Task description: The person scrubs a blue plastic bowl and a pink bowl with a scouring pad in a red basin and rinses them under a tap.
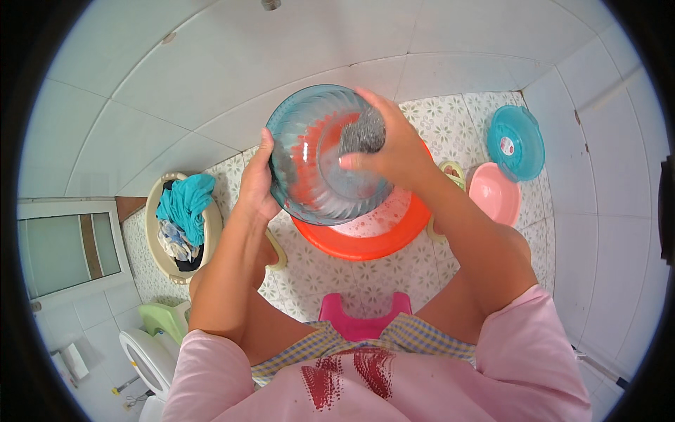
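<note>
Bowl and scourer in half-open hands

Through the glass bowl, we see the red basin blurred. The right hand covers part of the scrubber.

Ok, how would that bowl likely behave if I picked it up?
The bowl looks stiff: its rim shows no sag in the left hand. It's probably slippery if wet, being held above the foamy basin. Its clear, glassy look suggests it could be fragile.
</note>
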Demonstrator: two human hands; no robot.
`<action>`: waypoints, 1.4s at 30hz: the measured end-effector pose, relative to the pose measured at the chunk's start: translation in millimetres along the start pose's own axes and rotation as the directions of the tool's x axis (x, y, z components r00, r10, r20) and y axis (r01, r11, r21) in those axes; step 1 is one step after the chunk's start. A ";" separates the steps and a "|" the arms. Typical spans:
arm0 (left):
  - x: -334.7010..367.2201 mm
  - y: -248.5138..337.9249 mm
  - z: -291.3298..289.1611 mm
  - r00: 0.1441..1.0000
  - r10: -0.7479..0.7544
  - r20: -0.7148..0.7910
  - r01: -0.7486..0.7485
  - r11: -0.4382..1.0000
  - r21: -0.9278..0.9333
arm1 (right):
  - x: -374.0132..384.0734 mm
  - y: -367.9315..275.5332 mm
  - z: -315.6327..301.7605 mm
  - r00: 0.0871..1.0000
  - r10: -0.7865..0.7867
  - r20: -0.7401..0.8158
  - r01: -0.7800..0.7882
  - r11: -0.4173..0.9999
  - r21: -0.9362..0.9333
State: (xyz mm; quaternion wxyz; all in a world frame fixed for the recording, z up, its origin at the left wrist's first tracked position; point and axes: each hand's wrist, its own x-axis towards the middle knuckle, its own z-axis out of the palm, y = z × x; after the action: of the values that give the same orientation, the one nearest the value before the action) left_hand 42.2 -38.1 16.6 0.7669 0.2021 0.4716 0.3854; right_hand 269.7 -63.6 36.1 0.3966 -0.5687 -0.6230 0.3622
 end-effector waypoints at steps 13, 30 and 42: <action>0.5 -2.0 -3.8 0.980 0.154 0.127 -0.150 0.988 -0.039 | 8.1 -3.3 -16.2 0.943 0.321 0.091 -0.307 0.731 0.610; 8.7 3.4 -5.0 0.918 0.261 -0.298 -0.170 0.939 0.299 | 4.8 -1.1 -14.9 0.960 -0.014 -0.280 0.063 0.984 0.168; 4.8 -1.2 -3.6 0.878 0.344 -0.333 -0.314 0.939 0.144 | -14.6 -8.7 10.8 0.890 -0.406 -0.209 0.344 0.897 -0.279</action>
State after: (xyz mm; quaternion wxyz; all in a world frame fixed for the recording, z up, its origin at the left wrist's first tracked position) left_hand 40.8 -35.3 11.4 0.5835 0.2393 0.5765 0.5195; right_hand 256.8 -78.9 38.2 0.4683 -0.5222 -0.7019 0.1239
